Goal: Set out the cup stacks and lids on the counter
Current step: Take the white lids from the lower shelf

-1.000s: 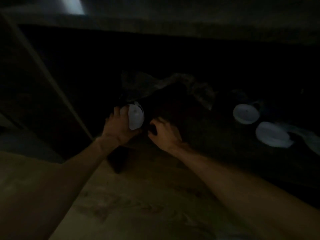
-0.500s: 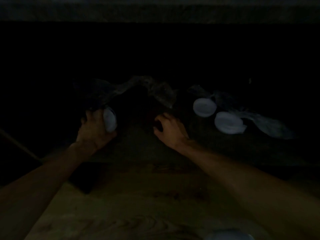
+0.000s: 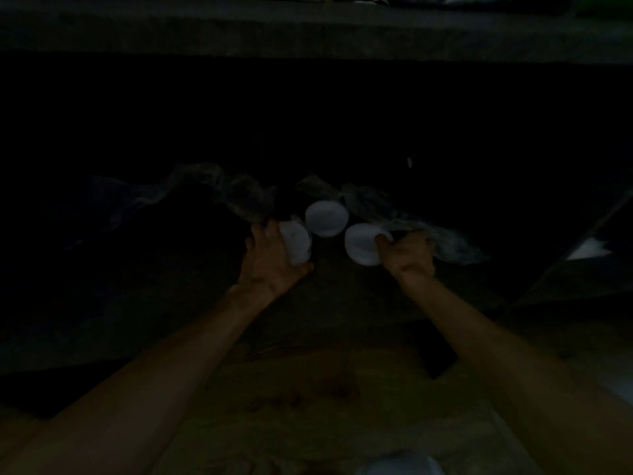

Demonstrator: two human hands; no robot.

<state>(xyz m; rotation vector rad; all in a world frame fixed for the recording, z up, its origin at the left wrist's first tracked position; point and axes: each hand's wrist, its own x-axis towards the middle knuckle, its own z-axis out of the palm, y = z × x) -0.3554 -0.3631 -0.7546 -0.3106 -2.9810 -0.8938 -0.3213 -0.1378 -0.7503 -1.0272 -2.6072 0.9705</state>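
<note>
Left hand (image 3: 270, 262) gripping cup stack (image 3: 295, 245), no readable labels

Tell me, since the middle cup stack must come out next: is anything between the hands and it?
Nothing visible blocks the middle cup stack. It lies between the left hand and right hand, but each already grips another stack.

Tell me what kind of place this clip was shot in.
Probably a dim storage cupboard or under-counter shelf, though it is very dark. White cup stacks in crinkled plastic sleeves lie in a dark recess under a ledge, and the left hand and right hand each grip one.
</note>
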